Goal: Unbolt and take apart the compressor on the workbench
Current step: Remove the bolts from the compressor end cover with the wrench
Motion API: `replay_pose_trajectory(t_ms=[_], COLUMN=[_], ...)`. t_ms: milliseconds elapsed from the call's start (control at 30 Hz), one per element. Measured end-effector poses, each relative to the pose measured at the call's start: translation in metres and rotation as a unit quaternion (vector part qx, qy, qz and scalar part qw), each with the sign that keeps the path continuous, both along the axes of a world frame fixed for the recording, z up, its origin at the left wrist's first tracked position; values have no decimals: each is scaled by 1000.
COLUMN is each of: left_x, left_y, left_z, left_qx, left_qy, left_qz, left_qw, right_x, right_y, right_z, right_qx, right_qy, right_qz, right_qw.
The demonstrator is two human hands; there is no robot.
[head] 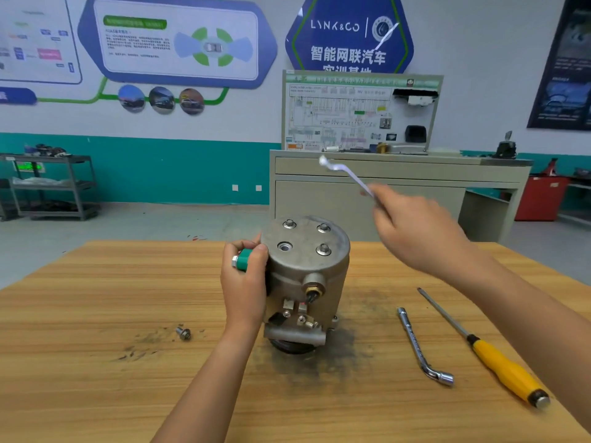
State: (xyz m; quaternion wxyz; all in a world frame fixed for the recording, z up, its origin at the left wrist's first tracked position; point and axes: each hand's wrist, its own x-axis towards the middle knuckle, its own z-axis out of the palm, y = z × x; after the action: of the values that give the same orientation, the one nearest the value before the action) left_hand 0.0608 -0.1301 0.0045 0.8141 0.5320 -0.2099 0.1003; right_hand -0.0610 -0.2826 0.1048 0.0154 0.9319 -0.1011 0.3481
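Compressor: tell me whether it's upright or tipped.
Upright: compressor stands on its pulley end on the bench, bolted cover facing up, left hand holding its side.

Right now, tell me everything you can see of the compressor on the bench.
The compressor is a dull grey cast-metal cylinder standing on end on the wooden workbench, its dark pulley underneath. The flat top face carries three bolts and one empty hole. A brass-coloured fitting sticks out of the side, with small brackets below. The left hand grips a green-capped fitting on its left side. The right hand, holding a wrench, is clear of it.
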Motion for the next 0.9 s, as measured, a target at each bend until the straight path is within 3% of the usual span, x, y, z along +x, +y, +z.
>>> replay_pose_trajectory(t_ms=[167, 300, 500, 700, 833, 900], left_x=[-15, -18, -24, -31, -23, -17], left_y=[-8, -9, -12, -17, -14, -12], left_z=[-9, -10, -6, -2, -3, -4], left_qx=[-31, -21, -5, 18, 14, 21], left_qy=[-17, -26, -38, -45, -43, -35], left_qz=[66, 76, 87, 89, 77, 56], left_qw=[997, 997, 995, 995, 996, 998], right_x=[-34, -39, -45, -48, -53, -53], right_y=[8, 8, 27, 50, 49, 36], right_z=[-27, -35, -29, -22, -37, -44], right_qx=[-42, -40, -170, -199, -207, -211], right_qy=[111, 127, 153, 211, 181, 70], right_qz=[-65, -67, -130, -168, -239, -203], right_qw=[991, 989, 965, 942, 931, 954])
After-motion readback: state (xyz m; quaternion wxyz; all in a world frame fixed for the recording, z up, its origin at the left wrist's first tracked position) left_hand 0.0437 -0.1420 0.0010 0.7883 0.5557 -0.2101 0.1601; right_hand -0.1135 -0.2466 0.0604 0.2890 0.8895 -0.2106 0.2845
